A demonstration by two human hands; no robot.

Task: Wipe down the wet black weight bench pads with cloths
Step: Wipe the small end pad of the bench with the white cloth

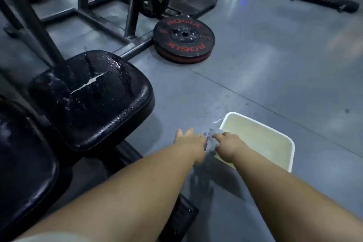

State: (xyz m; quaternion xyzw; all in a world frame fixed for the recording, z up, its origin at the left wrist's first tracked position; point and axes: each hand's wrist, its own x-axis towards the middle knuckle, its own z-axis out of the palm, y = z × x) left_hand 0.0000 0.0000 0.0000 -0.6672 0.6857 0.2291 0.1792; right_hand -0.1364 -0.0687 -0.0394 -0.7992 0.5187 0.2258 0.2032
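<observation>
A wet black seat pad (92,100) with a white tear across its top stands at the left, covered in water drops. A second black pad (23,155) lies nearer, at the lower left. Both my hands reach down over the floor beside a white basin (275,133). Between them is a grey cloth (213,144), blurred by motion. My right hand (227,143) grips the cloth at the basin's near corner. My left hand (191,139) holds its other end, with the fingers partly spread.
The basin holds murky yellowish water, and splashes wet the grey floor around it. A black Rogue weight plate (183,40) lies flat on the floor behind. A metal machine frame (117,31) stands at the back left, and another machine's base (318,0) at the far right.
</observation>
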